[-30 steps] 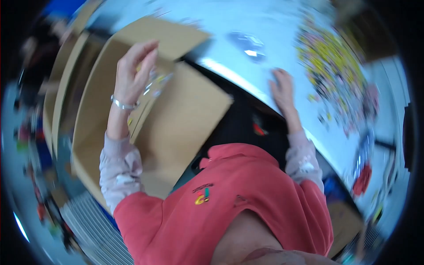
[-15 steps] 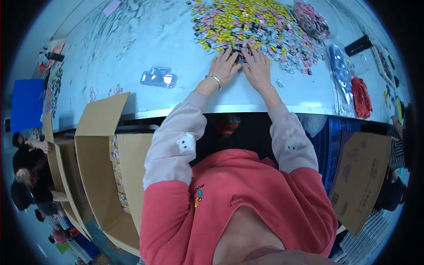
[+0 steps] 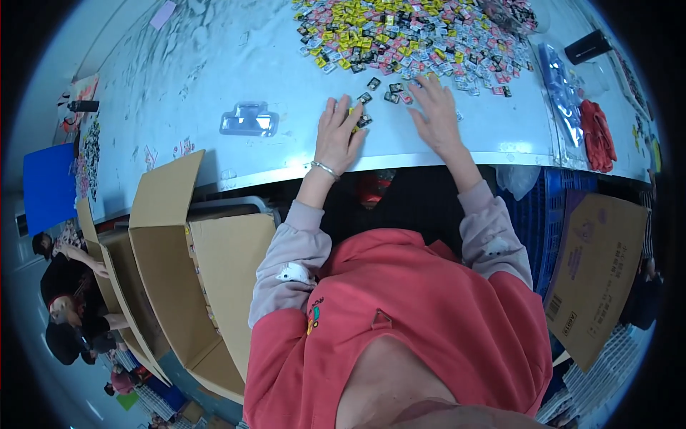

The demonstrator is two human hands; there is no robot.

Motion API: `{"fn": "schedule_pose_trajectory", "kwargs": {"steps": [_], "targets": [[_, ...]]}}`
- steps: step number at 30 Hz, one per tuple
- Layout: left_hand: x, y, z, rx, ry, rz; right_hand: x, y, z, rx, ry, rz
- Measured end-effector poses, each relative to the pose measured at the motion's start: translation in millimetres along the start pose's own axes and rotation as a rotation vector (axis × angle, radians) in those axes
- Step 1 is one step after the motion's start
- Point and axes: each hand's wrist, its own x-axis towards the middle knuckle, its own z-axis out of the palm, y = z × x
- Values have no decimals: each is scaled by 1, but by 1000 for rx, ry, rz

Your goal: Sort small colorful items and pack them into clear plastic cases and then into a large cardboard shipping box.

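Note:
A heap of small rectangular pieces (image 3: 400,39), yellow, pink, black and pale, spreads over the far side of the white table. My left hand (image 3: 334,139), a silver bangle at its wrist, rests on the table nearer to me with fingers stretched out. A few black and yellow pieces (image 3: 363,121) lie against its fingers and thumb. My right hand (image 3: 437,118) is spread at the heap's near edge, fingertips by the pieces, and I see nothing held in it. Between the hands, some loose black pieces (image 3: 392,94) lie apart from the heap.
A clear plastic blister tray (image 3: 249,120) lies left of my hands. At right are clear plastic packs (image 3: 559,93), a red cloth (image 3: 597,136) and a black cylinder (image 3: 588,46). An open carton (image 3: 164,286) stands below the table's left edge. Other people (image 3: 68,293) are at far left.
My hands have drawn back from the heap and moved apart, the left toward me and leftward, the right rightward. Several black pieces now lie separate at the heap's near edge.

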Motion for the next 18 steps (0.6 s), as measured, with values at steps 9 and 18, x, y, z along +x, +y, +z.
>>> {"fn": "schedule_pose_trajectory", "kwargs": {"steps": [9, 18], "targets": [[-5, -11, -21, -311, 117, -103, 8, -31, 19, 190, 58, -38], [-4, 17, -13, -24, 185, 4, 6, -28, 3, 168, 70, 111]]}}
